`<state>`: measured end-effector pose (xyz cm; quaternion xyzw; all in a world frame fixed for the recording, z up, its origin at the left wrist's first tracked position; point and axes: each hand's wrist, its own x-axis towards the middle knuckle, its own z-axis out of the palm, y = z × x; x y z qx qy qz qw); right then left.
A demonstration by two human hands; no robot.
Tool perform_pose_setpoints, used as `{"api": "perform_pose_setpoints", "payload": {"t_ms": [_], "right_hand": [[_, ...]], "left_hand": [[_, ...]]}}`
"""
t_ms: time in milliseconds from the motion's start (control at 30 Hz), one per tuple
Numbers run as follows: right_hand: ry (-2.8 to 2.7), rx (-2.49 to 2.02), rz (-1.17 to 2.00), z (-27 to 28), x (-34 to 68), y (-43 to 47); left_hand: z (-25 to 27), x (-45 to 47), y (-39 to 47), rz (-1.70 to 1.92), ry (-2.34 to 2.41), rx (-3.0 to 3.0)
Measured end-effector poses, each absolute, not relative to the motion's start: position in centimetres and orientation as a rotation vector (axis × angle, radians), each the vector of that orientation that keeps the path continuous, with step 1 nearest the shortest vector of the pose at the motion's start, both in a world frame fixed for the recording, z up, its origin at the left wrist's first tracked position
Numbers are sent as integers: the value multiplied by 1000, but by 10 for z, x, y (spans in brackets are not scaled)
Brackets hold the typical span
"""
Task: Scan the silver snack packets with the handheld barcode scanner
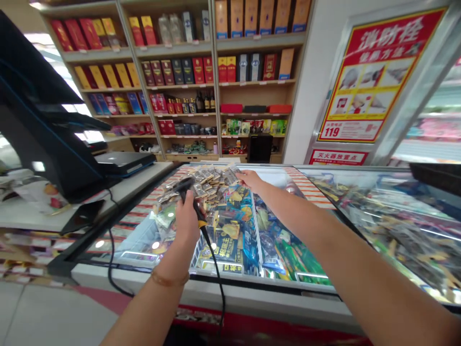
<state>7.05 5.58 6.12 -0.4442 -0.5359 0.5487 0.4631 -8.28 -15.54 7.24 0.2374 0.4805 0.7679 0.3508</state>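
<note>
My left hand [186, 216] is wrapped round the handle of a black barcode scanner [185, 184], whose head points forward over the freezer's glass top. A black cord hangs from the handle's yellow-trimmed end. My right hand [250, 179] reaches forward and pinches a small clear packet [232, 174] at its edge. A pile of similar small packets [211, 180] lies on the glass just left of that hand and beyond the scanner. What is printed on the packets is too small to read.
Under the glass of the chest freezer [266, 288] lie bagged goods in wire baskets. A checkout terminal [46, 125] stands on the counter at left. A second freezer [389, 221] adjoins at right. Shelves of boxed bottles [180, 72] line the back wall.
</note>
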Motion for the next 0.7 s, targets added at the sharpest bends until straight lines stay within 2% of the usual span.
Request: {"api": "perform_pose_setpoints", "payload": {"t_ms": [167, 333, 500, 700], "right_hand": [[-1291, -952, 1473, 85, -22, 50], [-1190, -940, 1415, 85, -36, 42], [-1292, -987, 1199, 65, 29, 42], [-1557, -1197, 811, 23, 178, 23]], "left_hand": [[73, -111, -165, 2039, 1302, 596], [71, -117, -162, 2047, 1318, 600], [69, -92, -151, 1975, 1239, 613], [62, -21, -131, 1811, 1191, 691]]}}
